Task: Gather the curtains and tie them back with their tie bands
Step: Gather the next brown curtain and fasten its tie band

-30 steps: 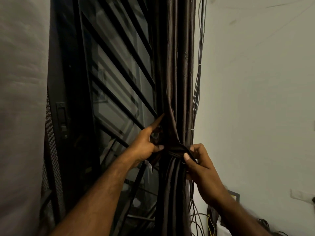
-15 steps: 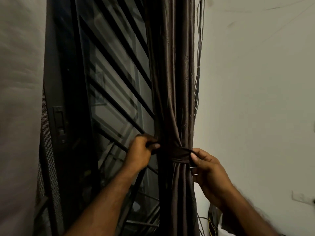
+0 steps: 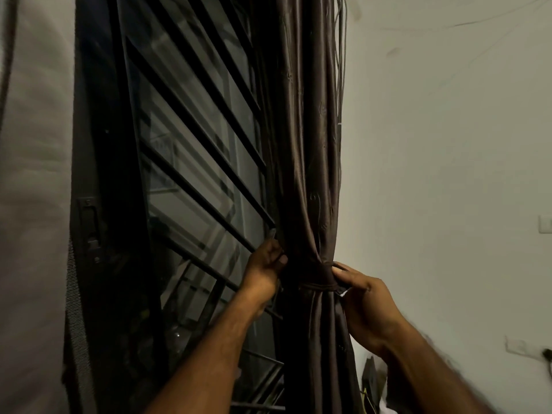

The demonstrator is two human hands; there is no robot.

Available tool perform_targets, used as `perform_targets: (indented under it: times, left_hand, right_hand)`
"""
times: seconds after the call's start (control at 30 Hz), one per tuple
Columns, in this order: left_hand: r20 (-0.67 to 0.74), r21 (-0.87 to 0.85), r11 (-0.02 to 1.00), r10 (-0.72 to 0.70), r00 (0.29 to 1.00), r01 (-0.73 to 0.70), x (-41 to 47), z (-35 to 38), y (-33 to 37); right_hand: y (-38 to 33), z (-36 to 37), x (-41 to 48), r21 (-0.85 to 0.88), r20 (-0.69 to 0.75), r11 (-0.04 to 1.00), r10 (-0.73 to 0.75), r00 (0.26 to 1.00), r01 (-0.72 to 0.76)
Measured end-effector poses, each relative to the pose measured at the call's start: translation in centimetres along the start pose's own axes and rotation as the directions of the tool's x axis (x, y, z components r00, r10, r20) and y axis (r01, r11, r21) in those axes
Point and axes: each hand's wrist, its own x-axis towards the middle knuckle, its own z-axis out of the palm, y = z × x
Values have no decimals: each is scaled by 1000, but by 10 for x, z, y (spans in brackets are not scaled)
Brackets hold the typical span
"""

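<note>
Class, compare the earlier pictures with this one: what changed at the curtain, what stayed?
The tie band, bunched loosely a second ago, now wraps the curtain flat and snug. The left hand stays at the curtain's left edge, its grip hidden; the right hand still pinches the band's right end.

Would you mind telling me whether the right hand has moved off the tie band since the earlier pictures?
No. The right hand still pinches the right end of the tie band, at the gathered waist of the curtain, as before.
</note>
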Motion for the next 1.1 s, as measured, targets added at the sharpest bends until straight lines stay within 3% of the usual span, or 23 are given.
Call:
perform_targets:
  times: [0.2, 0.33, 0.4, 0.43, 0.5, 0.57, 0.63, 0.7, 0.73, 0.8, 0.9, 1.0, 1.1]
  left_hand:
    - [-16, -47, 998, -37, 999, 37, 6, 4, 6]
    - [-252, -202, 970, -186, 950, 136, 12, 17, 12]
    - [-329, -245, 962, -197, 924, 118, 14, 18, 11]
    - [-317, -220, 971, -160, 935, 92, 13, 19, 11]
    - [-230, -9, 999, -33, 973, 32, 7, 19, 11]
    - [-182, 73, 997, -13, 983, 27, -5, 22, 22]
    - [-120, -146, 984, -121, 985, 102, -19, 25, 38]
    - [91, -388, 893, -207, 974, 226, -30, 20, 45]
    - [175, -418, 871, -201, 964, 258, -36, 16, 46]
    - [258, -318, 912, -181, 949, 260, -44, 14, 45]
    - [144, -28, 969, -240, 960, 246, -48, 24, 42]
    - [66, -129, 964, -226, 972, 233, -43, 23, 39]
    - [35, -184, 959, -215, 976, 217, -39, 13, 35]
  right_hand:
    - [7, 3, 5, 116, -12, 992, 49, 999, -47]
    - [14, 8, 9, 39, -54, 999, -19, 998, 21]
    - [16, 10, 11, -6, -98, 999, -52, 994, 52]
    - [17, 10, 12, -34, -122, 997, -70, 990, 66]
    - [19, 10, 14, -80, -150, 993, -97, 984, 85]
    - [21, 11, 15, -136, -160, 987, -109, 981, 87]
    - [23, 13, 16, -199, -181, 974, -142, 973, 105]
    - [22, 14, 16, -262, -213, 953, -212, 954, 153]
    - [22, 14, 16, -283, -225, 942, -249, 942, 182]
    - [22, 14, 15, -328, -221, 916, -311, 924, 230]
    - [24, 17, 13, -413, -167, 866, -374, 912, 280]
    - [24, 15, 12, -460, -114, 831, -406, 907, 314]
    - [20, 7, 12, -385, -93, 874, -356, 930, 296]
